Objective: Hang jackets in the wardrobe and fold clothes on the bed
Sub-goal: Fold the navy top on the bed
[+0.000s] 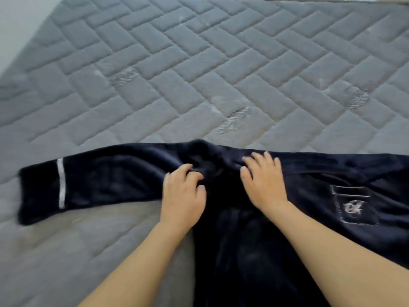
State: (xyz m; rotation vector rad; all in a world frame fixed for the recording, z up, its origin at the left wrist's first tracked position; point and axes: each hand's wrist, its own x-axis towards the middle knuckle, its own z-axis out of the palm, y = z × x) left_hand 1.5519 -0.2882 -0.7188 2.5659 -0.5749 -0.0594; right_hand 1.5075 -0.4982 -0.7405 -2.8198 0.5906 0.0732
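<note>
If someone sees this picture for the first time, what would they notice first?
A dark navy garment lies spread across the near part of a grey quilted mattress. On its middle, the left hand bunches the fabric and the right hand rests flat. A white stripe marks the sleeve at left.

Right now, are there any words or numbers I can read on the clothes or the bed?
None can be read.
Pocket on the dark blue garment: a pale emblem, too blurred to read.
Sleeve: a plain pale stripe, no letters.
Grey mattress: no writing.
</note>
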